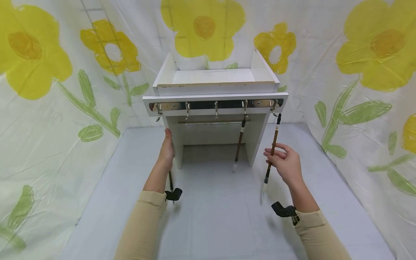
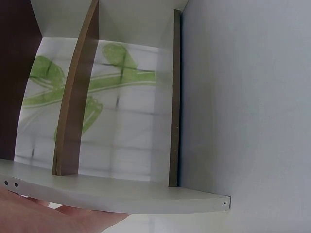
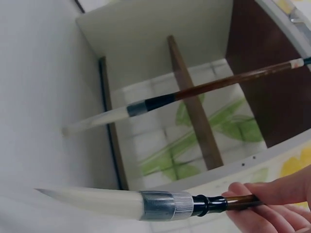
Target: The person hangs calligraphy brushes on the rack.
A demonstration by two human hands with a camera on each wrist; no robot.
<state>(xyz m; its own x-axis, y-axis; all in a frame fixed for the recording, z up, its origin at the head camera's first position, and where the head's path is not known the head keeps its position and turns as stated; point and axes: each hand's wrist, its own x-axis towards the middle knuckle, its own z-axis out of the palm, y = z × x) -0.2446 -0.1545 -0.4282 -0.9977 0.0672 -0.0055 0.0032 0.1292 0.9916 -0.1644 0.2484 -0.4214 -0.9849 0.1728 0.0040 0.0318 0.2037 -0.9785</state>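
Observation:
A white wooden stand [image 1: 212, 96] with a rail of metal hooks [image 1: 216, 108] stands at the back of the table. A brown calligraphy brush [image 1: 239, 144] hangs from the fourth hook, also visible as the upper brush [image 3: 194, 94] in the right wrist view. A second brush [image 1: 276, 131] hangs from the rightmost hook. My right hand [image 1: 272, 151] pinches its handle about halfway down, its white tip [image 3: 97, 199] pointing downward. My left hand [image 1: 167, 146] rests flat against the outside of the stand's left side panel [image 2: 121, 196], the palm [image 2: 58, 218] lying along the panel.
The three hooks on the left carry nothing. The stand's top tray [image 1: 214, 76] holds nothing. A grey table top [image 1: 221, 213] spreads in front of the stand. Sheeting printed with yellow flowers [image 1: 357, 90] closes in the back and both sides.

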